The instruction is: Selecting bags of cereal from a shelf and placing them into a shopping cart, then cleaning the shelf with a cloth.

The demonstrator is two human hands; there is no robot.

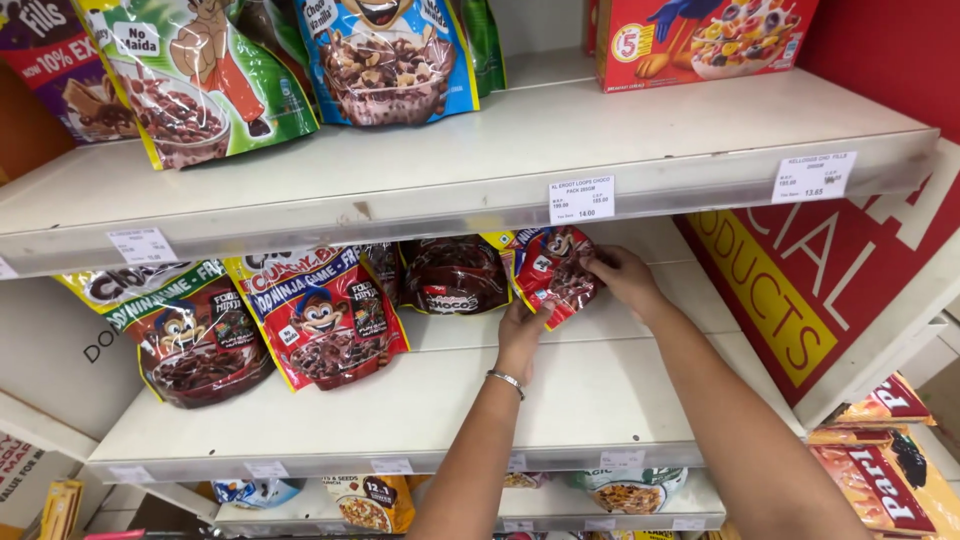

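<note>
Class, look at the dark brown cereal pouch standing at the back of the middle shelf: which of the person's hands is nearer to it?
Left. The left hand sits just right of the dark brown pouch, under the small red pouch. The right hand grips that pouch's far side, farther away.

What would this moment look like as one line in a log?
left hand: under red cereal pouch | right hand: grips pouch's right edge | pouch: on middle shelf, right of dark pouch
</note>
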